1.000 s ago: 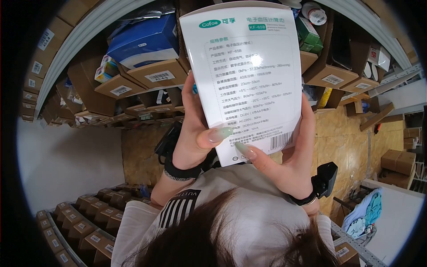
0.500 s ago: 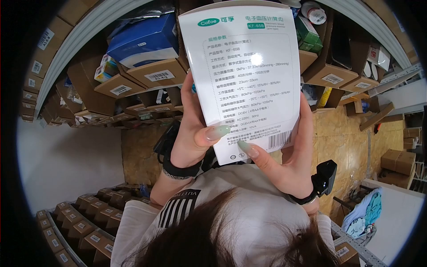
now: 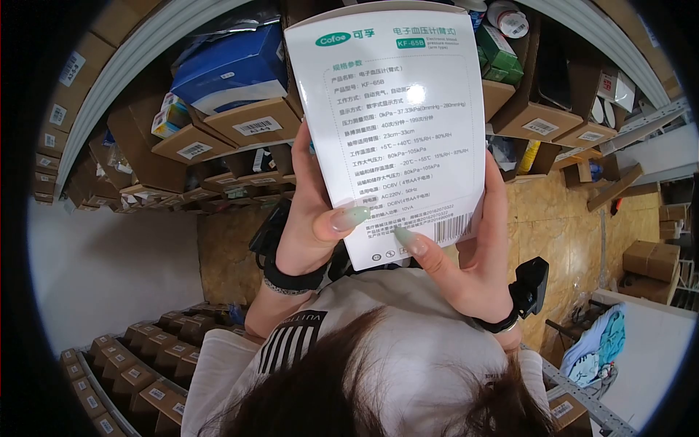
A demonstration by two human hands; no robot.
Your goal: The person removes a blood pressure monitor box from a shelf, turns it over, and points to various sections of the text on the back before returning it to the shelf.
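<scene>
Between my two hands I hold a white blood pressure monitor box [image 3: 397, 138], its printed side turned toward me. Green "Cofoe" lettering and KF-65B run along its top, with a barcode at the lower right. My left hand [image 3: 309, 211] is closed on the box's left edge, thumb across the lower front. My right hand [image 3: 470, 255] grips the right edge and lower corner, its thumb pressed on the printed face near the bottom. The fingers behind the box are partly hidden.
Shelves of labelled cardboard bins [image 3: 258, 125] stand ahead; one holds a blue box [image 3: 229, 73], another green boxes [image 3: 502, 58]. More bins [image 3: 156, 397] line the lower left. Cartons [image 3: 650, 262] and a white table [image 3: 648, 349] with cloth on it are at the right.
The box has shifted slightly left and tilted a little in my hands. My right thumb sits slightly farther right on its face. Both hands keep their hold.
</scene>
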